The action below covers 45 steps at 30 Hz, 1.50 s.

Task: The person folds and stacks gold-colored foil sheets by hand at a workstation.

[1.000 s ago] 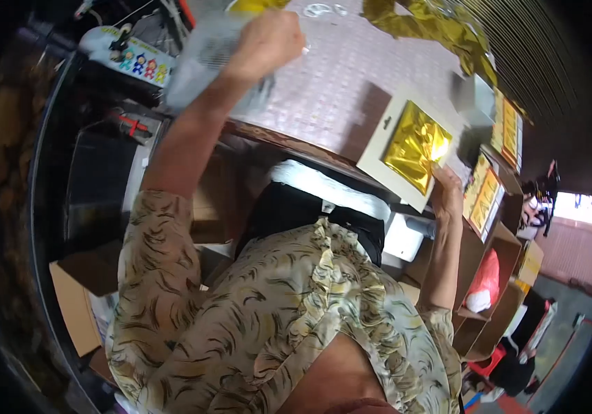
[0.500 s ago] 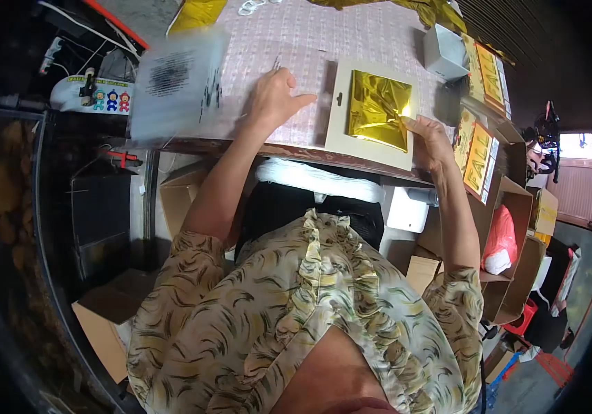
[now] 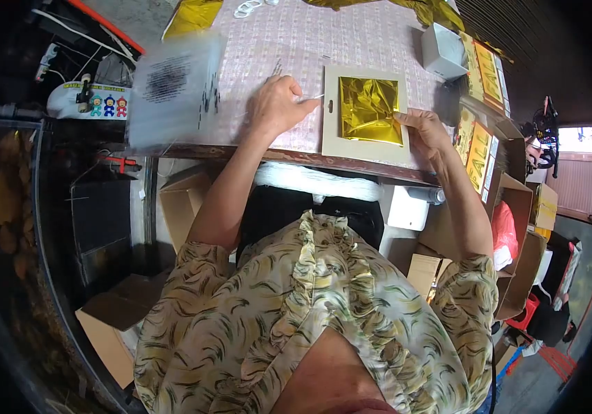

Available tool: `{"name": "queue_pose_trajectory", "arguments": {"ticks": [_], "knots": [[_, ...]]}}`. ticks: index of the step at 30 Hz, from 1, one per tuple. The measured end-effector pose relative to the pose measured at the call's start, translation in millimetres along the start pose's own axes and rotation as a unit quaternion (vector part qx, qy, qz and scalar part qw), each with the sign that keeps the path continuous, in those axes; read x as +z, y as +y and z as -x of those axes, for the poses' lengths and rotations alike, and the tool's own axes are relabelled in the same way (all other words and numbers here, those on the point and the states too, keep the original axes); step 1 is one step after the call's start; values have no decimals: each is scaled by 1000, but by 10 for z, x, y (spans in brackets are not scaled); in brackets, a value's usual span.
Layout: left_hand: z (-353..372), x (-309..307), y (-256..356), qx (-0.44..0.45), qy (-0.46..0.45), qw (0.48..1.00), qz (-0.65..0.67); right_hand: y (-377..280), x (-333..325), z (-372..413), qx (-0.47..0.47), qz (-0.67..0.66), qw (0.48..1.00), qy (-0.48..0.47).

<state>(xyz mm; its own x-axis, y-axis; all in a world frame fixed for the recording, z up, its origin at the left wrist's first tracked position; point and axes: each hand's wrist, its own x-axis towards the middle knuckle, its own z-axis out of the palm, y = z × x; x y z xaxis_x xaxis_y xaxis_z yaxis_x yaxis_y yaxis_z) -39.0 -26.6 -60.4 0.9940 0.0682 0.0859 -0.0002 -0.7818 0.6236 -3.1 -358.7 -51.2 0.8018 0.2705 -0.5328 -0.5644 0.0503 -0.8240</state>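
My right hand (image 3: pixel 425 130) grips the right edge of a beige card (image 3: pixel 332 138), thumb on top. A folded gold foil packet (image 3: pixel 370 110) lies on the card, which has a small hang slot on its left side. Just left of the card, my left hand (image 3: pixel 282 103) has curled fingers and its thumb pointing right, at the edge of a clear plastic bag (image 3: pixel 303 62) on the table. The bag is hard to see against the cloth; a bit of dark print shows above my knuckles.
A stack of clear printed bags (image 3: pixel 171 86) lies at the table's left edge. To the right stand a white box (image 3: pixel 442 52) and orange-yellow "FALL" packs (image 3: pixel 479 159). Gold foil (image 3: pixel 192 17) lies at the back left. Cardboard boxes (image 3: pixel 120 303) stand below.
My right hand has moved the card with the gold foil packet left, up to my left thumb. My left hand has shifted only slightly.
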Motion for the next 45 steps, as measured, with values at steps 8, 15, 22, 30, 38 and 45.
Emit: {"name": "queue_pose_trajectory", "arguments": {"ticks": [8, 15, 22, 30, 38, 45], "knots": [[15, -72, 38, -2, -10, 1000, -5, -7, 21, 57, 3, -14, 1000, -1], [12, -53, 47, -6, 4, 1000, 25, -44, 2, -23, 21, -5, 1000, -4], [50, 20, 148, 31, -13, 998, -48, -102, -104, -319, 24, 26, 999, -17], [-14, 45, 47, -17, -50, 998, 33, -113, -52, -412, -23, 60, 998, 14], [13, 92, 137, -61, -2, 997, 47, -81, 83, -311, -50, 53, 997, 26], [86, 224, 42, 47, 109, 992, 34, -43, -55, -319, -49, 39, 998, 10]]}}
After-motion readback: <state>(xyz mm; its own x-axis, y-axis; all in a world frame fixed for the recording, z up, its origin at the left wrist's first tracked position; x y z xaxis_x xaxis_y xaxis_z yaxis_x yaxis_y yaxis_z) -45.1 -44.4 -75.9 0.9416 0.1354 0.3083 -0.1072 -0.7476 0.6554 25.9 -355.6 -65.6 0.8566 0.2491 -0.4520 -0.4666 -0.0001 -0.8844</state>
